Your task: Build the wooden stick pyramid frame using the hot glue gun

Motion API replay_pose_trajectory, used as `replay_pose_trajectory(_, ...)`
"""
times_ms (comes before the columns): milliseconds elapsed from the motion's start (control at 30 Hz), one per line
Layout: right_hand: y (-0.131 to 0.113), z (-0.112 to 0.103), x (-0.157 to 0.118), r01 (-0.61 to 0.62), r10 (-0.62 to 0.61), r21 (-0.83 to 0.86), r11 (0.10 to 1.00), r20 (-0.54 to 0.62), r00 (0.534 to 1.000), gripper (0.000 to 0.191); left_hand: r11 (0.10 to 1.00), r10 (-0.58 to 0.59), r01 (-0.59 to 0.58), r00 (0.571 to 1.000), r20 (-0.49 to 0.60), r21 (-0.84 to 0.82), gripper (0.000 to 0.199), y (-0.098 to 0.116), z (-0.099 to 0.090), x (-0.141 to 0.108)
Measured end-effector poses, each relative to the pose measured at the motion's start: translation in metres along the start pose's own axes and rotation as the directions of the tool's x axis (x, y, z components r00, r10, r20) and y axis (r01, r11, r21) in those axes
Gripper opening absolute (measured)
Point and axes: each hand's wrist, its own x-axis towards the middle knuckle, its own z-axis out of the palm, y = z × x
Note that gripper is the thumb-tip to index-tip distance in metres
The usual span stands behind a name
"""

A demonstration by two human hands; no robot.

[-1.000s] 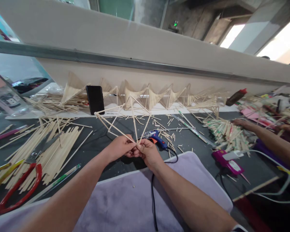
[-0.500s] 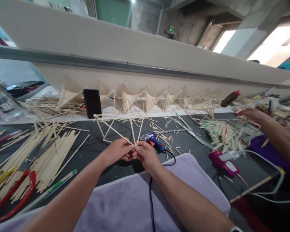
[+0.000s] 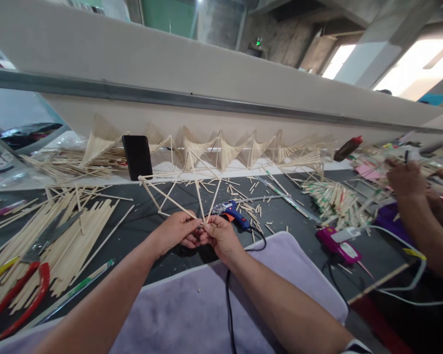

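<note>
An open frame of thin wooden sticks (image 3: pixel 169 192) rises in front of me, its near corner pinched in my fingers. My left hand (image 3: pixel 179 230) grips that corner from the left, thumb on the joint. My right hand (image 3: pixel 219 235) holds the same joint from the right, its fingertips touching those of my left hand. Just behind my right hand lies a blue glue gun (image 3: pixel 236 215) with an orange trigger. The fingers below the joint are partly hidden.
Red-handled scissors (image 3: pixel 37 255) lie on loose sticks (image 3: pixel 84 236) at left. A black phone (image 3: pixel 137 157) stands behind. Twisted stick models (image 3: pixel 229 150) line the partition. At right are a magenta power strip (image 3: pixel 338 245) and another person's hand (image 3: pixel 408 179). A lilac cloth (image 3: pixel 177 314) lies nearest me.
The whole view has shifted slightly. My hands still pinch the frame's corner, which has turned a little. At right, the other person's arm has moved, and more of that hand shows.
</note>
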Motion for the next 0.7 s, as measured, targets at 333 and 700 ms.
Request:
replay_pose_trajectory(333,-0.004,-0.001,0.002,0.011,-0.011,0.004,1.0,0.073,0.997,0.026,0.993,0.09,-0.085,0.994,-0.065,0.086,0.033,-0.006,0.001,0.004)
replay_pose_trajectory(700,-0.011,-0.001,-0.003,0.061,-0.063,0.021,0.998,0.118,0.991,0.011,0.863,0.334,-0.201,0.916,-0.224,0.464,0.027,-0.006,0.015,-0.002)
